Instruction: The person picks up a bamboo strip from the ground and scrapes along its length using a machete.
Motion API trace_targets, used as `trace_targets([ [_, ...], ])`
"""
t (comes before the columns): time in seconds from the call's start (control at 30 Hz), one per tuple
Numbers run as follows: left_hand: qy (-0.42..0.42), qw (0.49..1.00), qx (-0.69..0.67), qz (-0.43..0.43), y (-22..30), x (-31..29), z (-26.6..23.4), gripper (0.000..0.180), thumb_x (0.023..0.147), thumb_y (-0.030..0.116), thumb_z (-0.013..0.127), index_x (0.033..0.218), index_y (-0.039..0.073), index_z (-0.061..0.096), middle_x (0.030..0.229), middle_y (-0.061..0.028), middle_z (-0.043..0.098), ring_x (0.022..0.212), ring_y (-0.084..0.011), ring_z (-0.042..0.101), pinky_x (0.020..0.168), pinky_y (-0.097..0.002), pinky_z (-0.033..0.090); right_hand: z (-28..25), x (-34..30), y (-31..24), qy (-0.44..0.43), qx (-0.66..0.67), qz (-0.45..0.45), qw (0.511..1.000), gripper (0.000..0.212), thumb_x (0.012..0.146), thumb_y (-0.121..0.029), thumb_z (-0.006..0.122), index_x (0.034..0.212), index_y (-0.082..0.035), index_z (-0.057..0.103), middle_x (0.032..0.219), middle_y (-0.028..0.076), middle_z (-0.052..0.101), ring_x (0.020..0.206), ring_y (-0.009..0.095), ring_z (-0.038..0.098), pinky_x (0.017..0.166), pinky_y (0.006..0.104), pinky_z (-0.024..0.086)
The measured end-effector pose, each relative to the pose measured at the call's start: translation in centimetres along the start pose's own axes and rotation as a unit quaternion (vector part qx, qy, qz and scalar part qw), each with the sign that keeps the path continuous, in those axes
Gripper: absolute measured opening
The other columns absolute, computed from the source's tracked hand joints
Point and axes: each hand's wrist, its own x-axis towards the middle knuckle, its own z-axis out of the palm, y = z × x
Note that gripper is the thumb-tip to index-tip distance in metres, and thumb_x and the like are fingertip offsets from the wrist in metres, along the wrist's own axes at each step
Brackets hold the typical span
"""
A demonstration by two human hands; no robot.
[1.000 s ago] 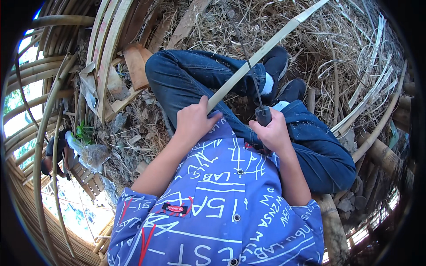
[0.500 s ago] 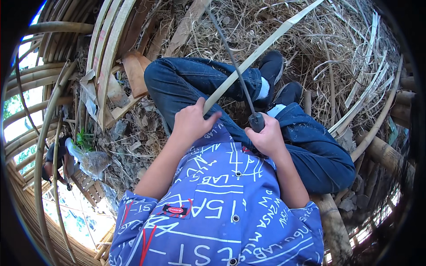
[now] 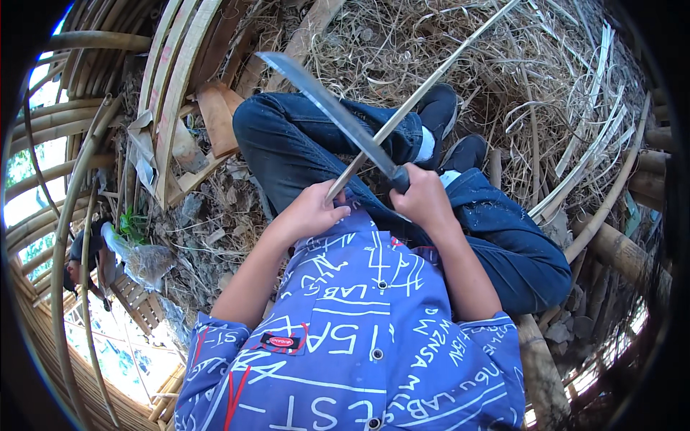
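Note:
My left hand [image 3: 314, 210] is closed round the near end of a long, pale bamboo strip [image 3: 424, 102]. The strip slants up and away to the right, its narrow edge turned toward me. In my right hand [image 3: 422, 195] is the dark handle of a machete [image 3: 323, 97]. Its long grey blade points up and left, crossing the strip a short way beyond my left hand. Whether blade and strip touch there, I cannot tell. Both hands are above my lap, over my crossed legs in blue jeans [image 3: 287, 144].
Dry shavings [image 3: 496, 86] cover the ground ahead and to the right. Pale planks [image 3: 169, 100] stand at the left, beside a wooden block [image 3: 218, 118]. Bamboo poles [image 3: 86, 187] curve along the left rim. Another person [image 3: 90, 255] is at the far left. A thick bamboo pole [image 3: 618, 248] lies at right.
The machete blade has swung left and its flat side now shows. The bamboo strip has turned from its broad face to its narrow edge. My right hand has moved slightly up.

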Motion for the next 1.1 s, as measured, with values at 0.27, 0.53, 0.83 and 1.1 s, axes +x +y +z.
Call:
trace_targets([
  [0.27, 0.056, 0.998, -0.025, 0.016, 0.0, -0.2, 0.6, 0.017, 0.096, 0.014, 0.049, 0.088, 0.000, 0.048, 0.069, -0.0039, 0.047, 0.066, -0.0139, 0.043, 0.063, -0.0314, 0.041, -2.3, 0.7, 0.1, 0.026, -0.130, 0.007, 0.991, 0.027, 0.069, -0.021, 0.068, 0.084, 0.000, 0.062, 0.073, 0.026, 0.064, 0.073, 0.043, 0.064, 0.070, 0.0502, 0.052],
  [0.53, 0.067, 0.998, -0.002, 0.005, -0.1, -0.9, 0.1, 0.020, 0.097, 0.016, 0.048, 0.086, -0.001, 0.048, 0.066, -0.0096, 0.046, 0.064, -0.0178, 0.043, 0.061, -0.0334, 0.040, -4.4, 2.3, 3.9, 0.100, -0.135, 0.081, 0.983, 0.023, 0.073, -0.022, 0.067, 0.082, -0.001, 0.063, 0.077, 0.025, 0.065, 0.078, 0.043, 0.064, 0.072, 0.0491, 0.052],
  [0.83, 0.123, 0.989, 0.076, -0.023, 3.1, -1.5, -0.1, 0.025, 0.094, 0.019, 0.049, 0.084, -0.003, 0.055, 0.068, -0.0243, 0.057, 0.064, -0.0392, 0.057, 0.061, -0.0444, 0.044, -4.6, 0.2, 1.9, 0.096, -0.076, 0.029, 0.992, 0.021, 0.069, -0.017, 0.067, 0.081, -0.001, 0.062, 0.073, 0.025, 0.064, 0.075, 0.043, 0.064, 0.069, 0.0499, 0.052],
  [1.1, 0.140, 0.985, 0.100, 0.001, 3.5, -1.6, 0.3, 0.025, 0.093, 0.018, 0.046, 0.092, -0.005, 0.056, 0.078, -0.0316, 0.059, 0.080, -0.0480, 0.058, 0.071, -0.0545, 0.045, -0.2, -1.4, -3.8, -0.032, -0.069, -0.040, 0.996, 0.019, 0.070, -0.019, 0.067, 0.076, -0.004, 0.057, 0.068, 0.023, 0.062, 0.069, 0.044, 0.062, 0.066, 0.0511, 0.051],
])
